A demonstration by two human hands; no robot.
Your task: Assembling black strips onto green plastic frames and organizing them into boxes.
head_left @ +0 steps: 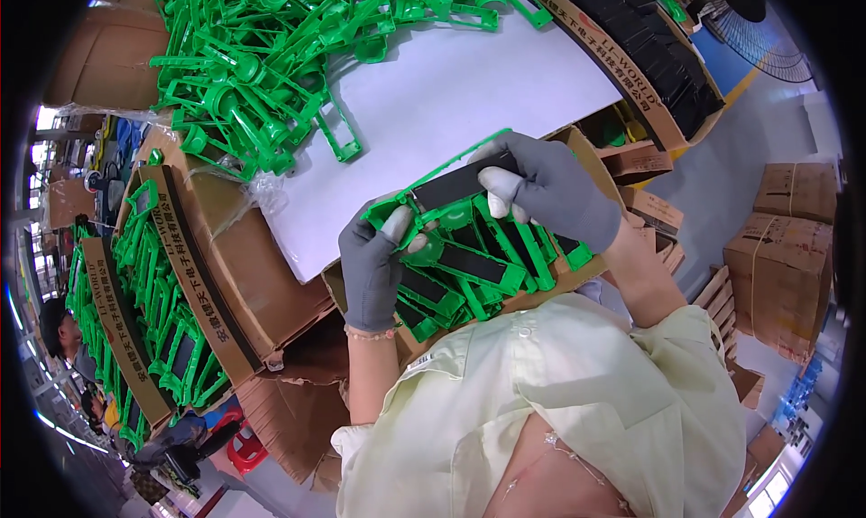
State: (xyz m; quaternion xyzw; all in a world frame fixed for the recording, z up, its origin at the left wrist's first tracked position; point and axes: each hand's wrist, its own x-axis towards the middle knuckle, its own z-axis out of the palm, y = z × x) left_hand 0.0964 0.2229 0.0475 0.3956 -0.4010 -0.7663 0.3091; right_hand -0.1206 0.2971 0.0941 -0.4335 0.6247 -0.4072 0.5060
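Note:
Both my hands wear grey gloves with pale fingertips. My left hand (377,265) pinches the near end of a green plastic frame (390,213) between thumb and fingers. A flat black strip (460,184) lies along that frame, its far end gripped by the thumb and fingers of my right hand (552,186). Whether the strip is seated in the frame, I cannot tell. Below both hands an open cardboard box (588,272) holds several green frames with black strips (474,263) in them.
A heap of green frames (244,76) covers the far left of the white tabletop (442,89). At the far right stands a carton of black strips (645,44). Cartons of green frames (185,337) are on the left. Stacked brown boxes (780,265) stand on the floor at right.

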